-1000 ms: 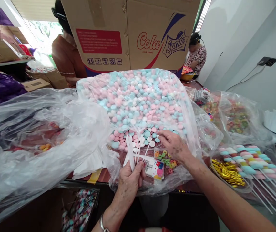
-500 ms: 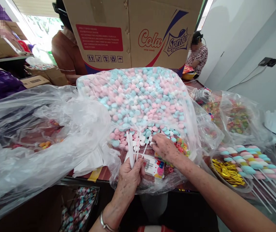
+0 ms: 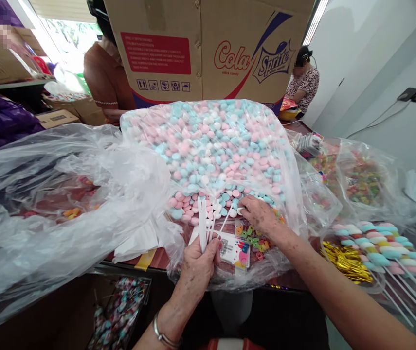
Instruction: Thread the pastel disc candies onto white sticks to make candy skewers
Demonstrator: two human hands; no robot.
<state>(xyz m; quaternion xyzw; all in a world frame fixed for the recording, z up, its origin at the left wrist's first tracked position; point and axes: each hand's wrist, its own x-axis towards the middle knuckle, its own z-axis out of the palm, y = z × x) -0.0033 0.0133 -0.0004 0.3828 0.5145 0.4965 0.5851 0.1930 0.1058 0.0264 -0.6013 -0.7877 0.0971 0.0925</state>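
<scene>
My left hand [image 3: 201, 260] is closed around several white lollipop sticks [image 3: 202, 223], which point up and away from me. One stick leans out to the right, its tip close to the candies. My right hand [image 3: 261, 214] has its fingers bent together at a white marshmallow [image 3: 240, 211], which touches the fingertips. Pink, blue and white marshmallows [image 3: 222, 160] fill a large clear plastic bag, some spilling from its open mouth. Gummy rings [image 3: 255, 238] lie below my right hand. Beside the sticks rests a printed card packet [image 3: 235, 250].
Finished marshmallow skewers [image 3: 383, 243] lie at the right, beside gold twist ties [image 3: 346, 262] in a bowl. A big cardboard box [image 3: 208, 53] stands behind the bag. Plastic sheeting [image 3: 120, 194] spreads leftward. An open box of wrapped candies [image 3: 120, 306] sits below. Other people are seated beyond.
My right hand has shifted slightly up and right, away from the leaning stick's tip, uncovering more gummy rings. My left hand keeps its hold on the sticks. The view has shifted a little.
</scene>
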